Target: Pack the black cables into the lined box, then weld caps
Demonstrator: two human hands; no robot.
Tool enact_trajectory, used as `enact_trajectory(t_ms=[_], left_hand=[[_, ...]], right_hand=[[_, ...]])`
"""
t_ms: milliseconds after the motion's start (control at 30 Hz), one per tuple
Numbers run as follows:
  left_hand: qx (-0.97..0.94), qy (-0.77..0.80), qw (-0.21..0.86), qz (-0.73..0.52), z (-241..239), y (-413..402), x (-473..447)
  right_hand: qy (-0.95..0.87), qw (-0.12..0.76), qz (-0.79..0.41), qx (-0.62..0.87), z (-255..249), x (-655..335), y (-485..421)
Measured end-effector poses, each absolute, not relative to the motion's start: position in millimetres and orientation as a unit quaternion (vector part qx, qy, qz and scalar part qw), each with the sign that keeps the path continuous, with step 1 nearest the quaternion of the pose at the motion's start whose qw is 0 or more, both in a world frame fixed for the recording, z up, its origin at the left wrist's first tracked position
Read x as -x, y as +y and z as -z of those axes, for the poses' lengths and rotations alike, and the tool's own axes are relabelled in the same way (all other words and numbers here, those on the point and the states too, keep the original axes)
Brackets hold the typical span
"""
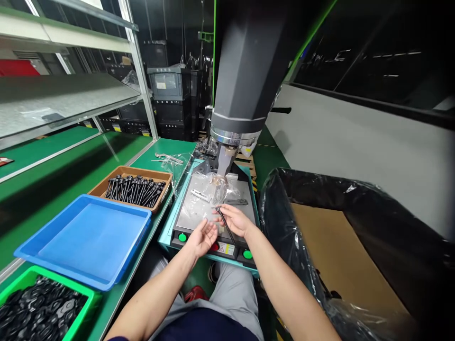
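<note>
My right hand (235, 219) pinches a thin black rod with a thicker head (226, 224) between thumb and fingers. The rod slants downward over the front of the machine's grey plate (187, 215). Just left of it, my left hand (202, 239) is palm up with loosely bent fingers apart, and I see nothing in it. Beyond both hands, the machine's metal tip (224, 161) points down at a small fixture (219, 187) on the plate. Similar black rods (135, 189) lie heaped in a brown tray (93, 189) to the left.
A blue tray (95, 237) and a green bin (94, 299) of black parts (42, 305) stand on the left bench. Green buttons (182, 237) and a red button (214, 246) line the machine's front. At right is a black-lined box (302, 187) with cardboard (341, 255).
</note>
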State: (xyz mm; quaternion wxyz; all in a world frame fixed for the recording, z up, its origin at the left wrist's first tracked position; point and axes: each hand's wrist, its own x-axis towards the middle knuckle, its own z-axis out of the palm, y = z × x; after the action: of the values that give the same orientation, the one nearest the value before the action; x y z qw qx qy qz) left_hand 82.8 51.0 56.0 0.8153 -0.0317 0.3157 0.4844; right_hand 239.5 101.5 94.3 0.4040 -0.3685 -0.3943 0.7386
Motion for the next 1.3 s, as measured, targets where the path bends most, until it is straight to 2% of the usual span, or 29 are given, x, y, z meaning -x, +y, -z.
enact_trajectory(t_ms=[100,367,567,833,1000,1300], left_hand=[[0.074,0.346,0.762,-0.543,-61,52,-76],[-0.021,0.355,0.721,-0.595,-80,37,-65],[-0.062,0.336,0.739,-0.581,-81,36,-64],[-0.061,0.344,0.739,-0.576,-80,39,-60],[-0.059,0.349,0.740,-0.572,-77,40,-58],[-0.032,0.354,0.741,-0.570,-74,43,-57]], right_hand=[[-0.453,0.501,-0.601,0.427,-98,-241,116],[-0.509,0.628,-0.350,0.473,-111,-230,159],[-0.401,0.684,-0.428,0.433,-100,-210,192],[-0.409,0.643,-0.476,0.438,-97,-216,209],[-0.463,0.605,-0.444,0.471,-102,-225,210],[-0.409,0.625,-0.454,0.485,-101,-220,210]])
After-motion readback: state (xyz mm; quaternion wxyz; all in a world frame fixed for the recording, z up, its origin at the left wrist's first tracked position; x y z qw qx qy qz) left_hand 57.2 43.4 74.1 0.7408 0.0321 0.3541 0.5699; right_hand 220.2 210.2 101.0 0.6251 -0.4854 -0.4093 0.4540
